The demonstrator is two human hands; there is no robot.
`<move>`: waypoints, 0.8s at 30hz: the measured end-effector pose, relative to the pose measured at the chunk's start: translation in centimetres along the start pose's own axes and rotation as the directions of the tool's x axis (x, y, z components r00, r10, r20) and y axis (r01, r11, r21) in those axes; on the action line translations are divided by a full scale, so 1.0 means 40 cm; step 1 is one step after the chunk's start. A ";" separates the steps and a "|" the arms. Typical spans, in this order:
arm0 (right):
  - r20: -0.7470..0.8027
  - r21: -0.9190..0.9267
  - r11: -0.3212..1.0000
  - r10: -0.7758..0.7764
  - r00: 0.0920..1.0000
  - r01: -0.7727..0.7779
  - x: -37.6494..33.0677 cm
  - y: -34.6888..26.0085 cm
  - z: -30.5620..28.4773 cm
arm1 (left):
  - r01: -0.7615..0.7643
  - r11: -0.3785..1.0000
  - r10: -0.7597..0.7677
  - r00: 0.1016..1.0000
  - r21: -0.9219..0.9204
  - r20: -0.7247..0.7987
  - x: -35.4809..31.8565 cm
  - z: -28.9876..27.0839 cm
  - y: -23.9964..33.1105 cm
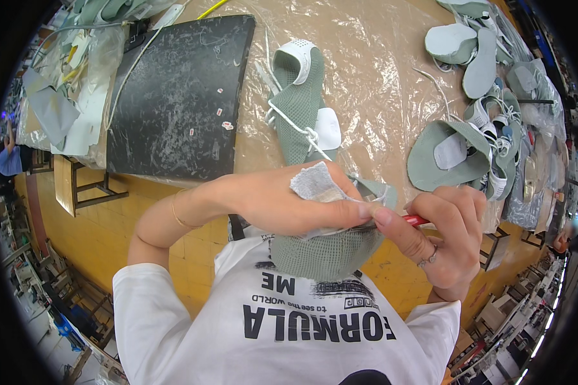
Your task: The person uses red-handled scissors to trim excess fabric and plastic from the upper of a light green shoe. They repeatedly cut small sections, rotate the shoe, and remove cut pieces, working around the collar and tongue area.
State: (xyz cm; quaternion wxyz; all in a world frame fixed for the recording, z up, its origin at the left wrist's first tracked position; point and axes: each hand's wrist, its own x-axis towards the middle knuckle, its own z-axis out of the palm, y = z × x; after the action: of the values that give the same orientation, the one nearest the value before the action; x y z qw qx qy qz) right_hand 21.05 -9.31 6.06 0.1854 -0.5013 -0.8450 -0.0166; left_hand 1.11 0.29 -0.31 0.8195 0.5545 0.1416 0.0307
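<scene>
My left hand (pixel 282 202) is closed on a grey-green mesh shoe upper (pixel 331 256), held in front of my chest. A ragged-edged pale grey piece of fabric (pixel 315 183) stands up between its thumb and fingers. Fingers curled, my right hand (pixel 453 234) grips a slim red pen-like tool (pixel 415 220). Its tip is hidden near the edge of the upper, where both thumbs almost meet. Just beyond my hands, another green mesh upper (pixel 302 122) with white laces lies on the table, a white pad (pixel 328 128) beside it.
Brown table covering (pixel 366 58) under clear plastic runs along the far side. A scuffed black board (pixel 180 96) lies left, with bagged pieces (pixel 51 109) beyond it. More green uppers (pixel 443 157) and pale soles (pixel 480 64) are piled right. Another person (pixel 9 159) is at far left.
</scene>
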 end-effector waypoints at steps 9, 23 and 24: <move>0.027 0.011 0.998 -0.065 0.997 0.065 -0.005 0.008 0.013 | 0.118 0.993 -0.119 0.992 0.009 0.038 0.000 -0.010 0.017; -0.330 0.249 0.912 0.396 0.857 -0.326 -0.044 0.086 0.071 | -0.174 0.982 0.104 0.831 -0.079 -0.547 -0.004 -0.013 0.018; -0.282 0.491 0.785 0.554 0.783 -0.378 -0.053 0.077 0.084 | -0.230 0.961 0.098 0.802 -0.153 -0.589 -0.011 -0.008 0.020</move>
State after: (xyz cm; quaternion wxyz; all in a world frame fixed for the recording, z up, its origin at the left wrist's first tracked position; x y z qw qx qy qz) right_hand 23.57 -8.84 1.74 0.4575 -0.6333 -0.6157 0.1023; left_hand 0.69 0.78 0.42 0.7875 0.4367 0.3299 0.2832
